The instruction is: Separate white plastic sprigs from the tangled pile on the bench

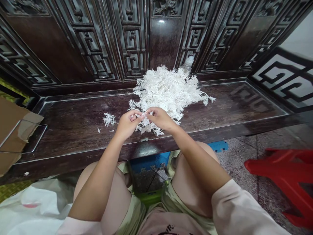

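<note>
A large heap of white, spiky plastic-looking sprigs (168, 89) lies on the dark wooden bench (232, 104). At its near edge my left hand (129, 122) and my right hand (158, 118) meet, fingertips almost touching. Both hands are pinched on a small white sprig (143, 115), mostly hidden by the fingers. Left of my left hand sits a small separate pile of white sprig pieces (109, 119), with a few stray bits near it.
Behind the heap stands a clear bottle with a white cap (188, 62), against the carved wooden backrest (163, 42). A cardboard piece (14, 130) with a metal wire frame (40, 138) is at the left. A red plastic stool (281, 169) is on the floor at right; a white bag (36, 202) lies lower left.
</note>
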The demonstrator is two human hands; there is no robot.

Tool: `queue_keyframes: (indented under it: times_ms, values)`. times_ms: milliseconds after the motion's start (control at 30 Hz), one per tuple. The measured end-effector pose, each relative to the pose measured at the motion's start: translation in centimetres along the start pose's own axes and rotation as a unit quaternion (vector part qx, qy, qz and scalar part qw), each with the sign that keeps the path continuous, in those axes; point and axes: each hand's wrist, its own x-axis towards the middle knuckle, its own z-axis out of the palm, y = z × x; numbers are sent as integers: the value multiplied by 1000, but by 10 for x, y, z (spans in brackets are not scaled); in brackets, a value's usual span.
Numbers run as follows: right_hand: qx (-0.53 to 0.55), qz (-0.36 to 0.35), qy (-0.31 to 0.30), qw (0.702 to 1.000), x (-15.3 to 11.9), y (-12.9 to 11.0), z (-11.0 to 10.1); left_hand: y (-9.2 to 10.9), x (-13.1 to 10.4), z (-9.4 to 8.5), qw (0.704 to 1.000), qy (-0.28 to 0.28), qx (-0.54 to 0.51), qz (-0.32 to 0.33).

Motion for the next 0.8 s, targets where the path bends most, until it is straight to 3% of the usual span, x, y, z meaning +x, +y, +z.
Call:
queue_keyframes:
  times_ms: [200,333,567,800]
  values:
    - [-10,-28,-39,999,-1,3,4,-5,4,-5,996,-68,-50,-3]
    - [-23,-55,-59,996,-2,1,9,-11,5,-3,978,-110,-161,-75]
    - [-20,-99,-82,991,-2,-8,5,-6,0,3,951,-96,-282,-82]
    - [36,-112,-82,990,5,-11,2,4,-3,12,889,-42,-437,-128]
